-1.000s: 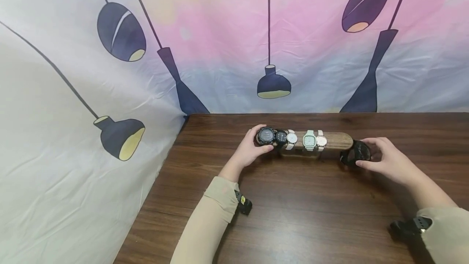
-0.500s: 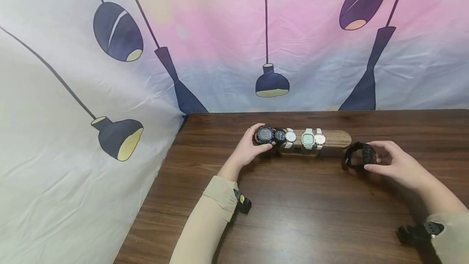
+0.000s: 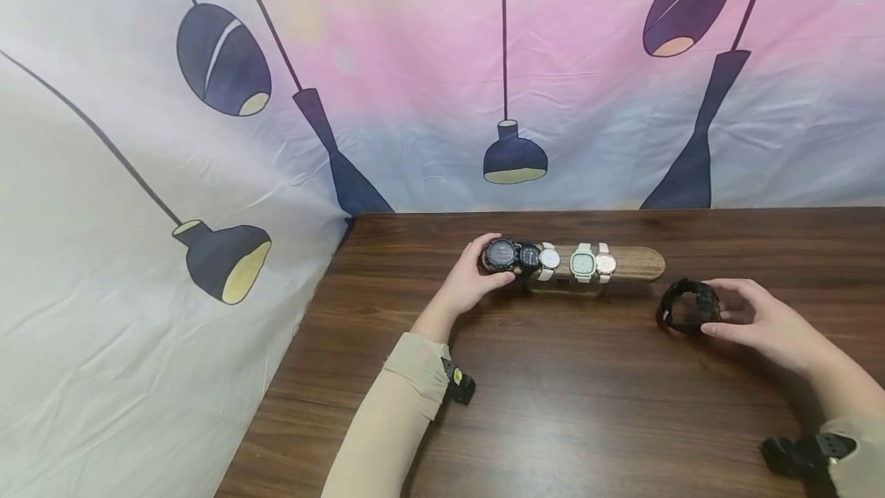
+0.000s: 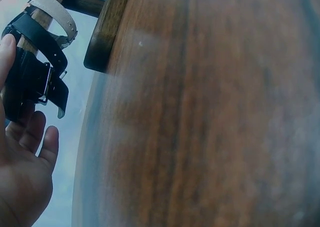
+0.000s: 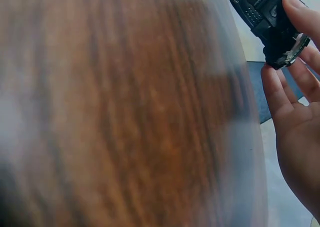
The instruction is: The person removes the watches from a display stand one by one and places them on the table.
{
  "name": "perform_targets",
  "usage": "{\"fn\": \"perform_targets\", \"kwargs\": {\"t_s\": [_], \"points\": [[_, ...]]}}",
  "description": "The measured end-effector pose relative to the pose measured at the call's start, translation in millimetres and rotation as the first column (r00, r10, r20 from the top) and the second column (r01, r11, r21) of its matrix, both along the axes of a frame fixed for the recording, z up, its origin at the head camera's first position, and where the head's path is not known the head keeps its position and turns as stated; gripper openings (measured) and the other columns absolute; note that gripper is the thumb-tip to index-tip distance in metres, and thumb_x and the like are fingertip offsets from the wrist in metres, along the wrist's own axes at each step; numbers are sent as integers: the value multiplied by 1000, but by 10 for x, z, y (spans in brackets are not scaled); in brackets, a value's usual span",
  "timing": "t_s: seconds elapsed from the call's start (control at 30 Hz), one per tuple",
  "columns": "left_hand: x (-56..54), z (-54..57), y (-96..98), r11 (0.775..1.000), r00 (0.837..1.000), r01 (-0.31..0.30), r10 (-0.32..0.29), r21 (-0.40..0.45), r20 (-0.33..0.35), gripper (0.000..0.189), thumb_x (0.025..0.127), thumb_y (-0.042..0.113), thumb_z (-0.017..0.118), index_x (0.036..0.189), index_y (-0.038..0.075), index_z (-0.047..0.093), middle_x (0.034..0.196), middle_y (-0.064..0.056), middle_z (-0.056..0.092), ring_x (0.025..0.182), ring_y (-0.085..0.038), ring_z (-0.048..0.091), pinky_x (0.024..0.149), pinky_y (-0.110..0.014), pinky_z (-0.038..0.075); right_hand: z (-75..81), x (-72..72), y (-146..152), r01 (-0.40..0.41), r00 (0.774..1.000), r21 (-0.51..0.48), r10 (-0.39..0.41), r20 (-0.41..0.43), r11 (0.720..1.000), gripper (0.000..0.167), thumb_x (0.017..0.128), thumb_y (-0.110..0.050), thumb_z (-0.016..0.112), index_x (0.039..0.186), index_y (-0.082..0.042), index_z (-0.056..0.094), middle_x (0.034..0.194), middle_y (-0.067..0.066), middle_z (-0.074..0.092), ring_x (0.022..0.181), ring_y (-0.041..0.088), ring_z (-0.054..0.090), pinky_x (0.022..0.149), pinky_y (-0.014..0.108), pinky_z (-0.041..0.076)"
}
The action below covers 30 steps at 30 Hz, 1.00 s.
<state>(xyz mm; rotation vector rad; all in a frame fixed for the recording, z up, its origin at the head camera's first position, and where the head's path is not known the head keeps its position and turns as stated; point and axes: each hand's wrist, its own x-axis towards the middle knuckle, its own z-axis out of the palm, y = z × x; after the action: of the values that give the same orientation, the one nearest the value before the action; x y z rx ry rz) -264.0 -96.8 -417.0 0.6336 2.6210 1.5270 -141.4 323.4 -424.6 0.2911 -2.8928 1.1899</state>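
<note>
A wooden watch stand (image 3: 632, 263) carries several wristwatches in a row. At its left end my left hand (image 3: 465, 280) grips a large black watch (image 3: 501, 253), thumb in front and fingers behind. Beside that sit a smaller black watch (image 3: 529, 256) and a white-strapped watch (image 3: 549, 259). Past a gap come a mint-green square watch (image 3: 583, 262) and another white-strapped watch (image 3: 604, 263). Off the stand's right end, my right hand (image 3: 767, 323) pinches a black watch (image 3: 707, 303) by its case, its strap looped toward the left. The left wrist view shows buckled straps (image 4: 42, 47) hanging under the bar.
The stand's base (image 4: 107, 32) rests on the brown wooden table (image 3: 539, 406). A printed cloth (image 3: 415, 98) with lamp drawings hangs behind the table's back edge and along its left side. A black wrist camera (image 3: 805, 456) is strapped to the right sleeve.
My right hand has drawn the black watch away from the stand's right end, to the right and toward me. My left hand keeps its hold at the left end.
</note>
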Motion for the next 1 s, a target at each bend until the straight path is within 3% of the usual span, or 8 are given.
{"fn": "perform_targets", "kwargs": {"t_s": [0.2, 0.33, 0.43, 0.63, 0.7, 0.77, 0.9, 1.0], "points": [[0, 11, -1, 1000, 1000, 9, -9, 5, 5, 69, 80, 28, 76, 139, 20, 41, 136, -10, 39, 120, -23, 44, 97, -39, 38, -33, 37, 37, 6, 999, 16, -6, 34, 1000, 69, 84, -23, 71, 136, 3, 35, 130, 24, 34, 90, -19, 35, 65, 12, 40], [-1, 6, -4, 1000, 1000, 11, -11, 13, 8, 70, 80, 28, 76, 139, 19, 41, 137, -10, 39, 120, -23, 44, 97, -39, 38, -51, 50, 39, 12, 997, 31, -14, 70, 999, 73, 85, -27, 71, 138, 4, 32, 131, 28, 31, 102, 10, 49, 66, 16, 42], [-5, -2, -4, 1000, 1000, 12, -12, 13, 5, 70, 80, 28, 76, 139, 19, 41, 137, -10, 39, 121, -22, 43, 98, -39, 37, -56, 69, 52, 7, 995, 40, -11, 100, 999, 75, 85, -30, 70, 139, 4, 30, 133, 29, 29, 107, 40, 47, 68, 19, 43], [-3, -2, 0, 1000, 1000, 12, -12, 9, 2, 69, 80, 28, 76, 139, 21, 41, 137, -9, 39, 121, -22, 43, 99, -39, 36, -85, 115, 114, -7, 992, 38, 2, 128, 999, 77, 87, -32, 68, 141, 5, 27, 133, 30, 29, 109, 46, 44, 68, 22, 46], [-1, 2, 0, 1000, 1000, 12, -12, 13, -1, 69, 80, 27, 76, 139, 21, 41, 136, -10, 39, 120, -23, 43, 99, -39, 37, -95, 126, 135, -7, 991, 39, 2, 132, 999, 77, 87, -31, 67, 141, 5, 26, 133, 31, 30, 107, 39, 49, 69, 21, 46], [-1, 1, -2, 1000, 1000, 11, -11, 13, 1, 69, 80, 27, 76, 139, 21, 41, 136, -10, 39, 120, -23, 44, 99, -39, 37, -103, 136, 156, -11, 991, 32, 7, 131, 999, 76, 87, -30, 67, 141, 6, 27, 132, 32, 32, 104, 19, 54, 69, 21, 46], [-2, -7, -4, 1000, 1000, 7, -8, 11, 7, 68, 80, 28, 75, 138, 23, 41, 136, -9, 40, 120, -22, 44, 99, -40, 37, -108, 159, 184, -15, 992, 17, 13, 127, 1000, 75, 87, -28, 68, 141, 6, 28, 130, 32, 38, 91, -17, 41, 68, 19, 47], [-2, -10, -2, 1000, 1000, 5, -5, 11, 7, 68, 80, 28, 75, 138, 23, 41, 136, -9, 40, 121, -22, 44, 100, -40, 36, -114, 174, 193, -20, 991, 8, 19, 130, 1000, 74, 87, -28, 67, 141, 6, 29, 129, 32, 40, 89, -20, 39, 67, 20, 47]]}}
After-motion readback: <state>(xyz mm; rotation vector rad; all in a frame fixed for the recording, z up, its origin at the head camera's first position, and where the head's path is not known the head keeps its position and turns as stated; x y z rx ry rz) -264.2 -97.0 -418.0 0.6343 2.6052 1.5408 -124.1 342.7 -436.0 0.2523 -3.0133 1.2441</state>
